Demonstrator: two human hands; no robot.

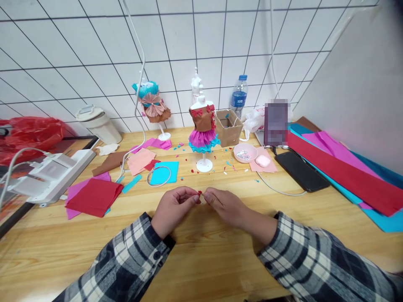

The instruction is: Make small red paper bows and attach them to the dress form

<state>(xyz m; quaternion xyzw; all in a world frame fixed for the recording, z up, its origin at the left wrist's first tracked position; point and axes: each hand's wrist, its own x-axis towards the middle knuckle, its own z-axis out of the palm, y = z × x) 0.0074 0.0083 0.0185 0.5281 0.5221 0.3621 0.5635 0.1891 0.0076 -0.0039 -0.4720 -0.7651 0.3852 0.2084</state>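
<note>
The left hand (176, 209) is closed at thumb and fingers, gripping the red scrap (200, 193). The right hand (227, 208) is closed in a pinch just beside it; what its fingertips grip cannot be told. The scrap is between the two hands, above the bench (201, 260), on the near side of the dress form (203, 121). The facing pinches appear chosen for fine control of a small part. The form stands upright toward the bench's back edge, probably to leave working room. Sheets (94, 199) lie toward the left edge, strips (343, 173) toward the right, presumably for reach.
</note>
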